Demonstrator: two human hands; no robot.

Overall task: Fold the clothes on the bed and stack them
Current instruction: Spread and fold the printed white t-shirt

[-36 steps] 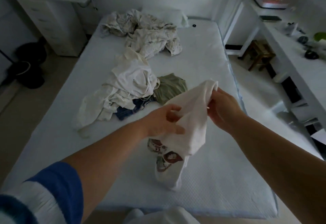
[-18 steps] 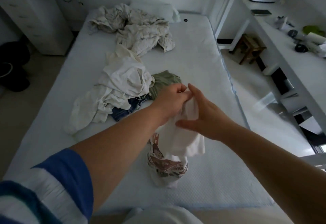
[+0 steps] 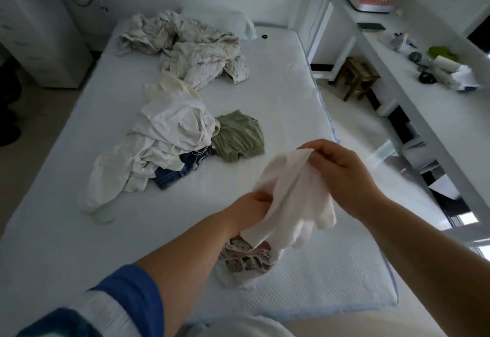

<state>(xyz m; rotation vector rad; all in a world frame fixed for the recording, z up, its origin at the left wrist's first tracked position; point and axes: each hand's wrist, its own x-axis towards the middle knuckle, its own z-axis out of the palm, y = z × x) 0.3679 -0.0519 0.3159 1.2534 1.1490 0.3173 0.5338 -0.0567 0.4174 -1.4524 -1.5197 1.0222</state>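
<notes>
I had both hands, left hand (image 3: 252, 205) and right hand (image 3: 342, 175), pinching the white printed T-shirt (image 3: 291, 198) above the bed (image 3: 291, 92); bunched fabric could fold crooked.

Left hand (image 3: 250, 205) fingers hidden behind white shirt (image 3: 294, 198); jeans (image 3: 180, 169) mostly buried under pile.

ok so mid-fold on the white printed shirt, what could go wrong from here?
1. The white printed t-shirt is bunched between the left hand and right hand, so it may fold crooked.
2. Its hem drags on the white mattress and could snag underneath.
3. The crumpled white clothes pile and olive-green garment crowd the stacking space.
</notes>
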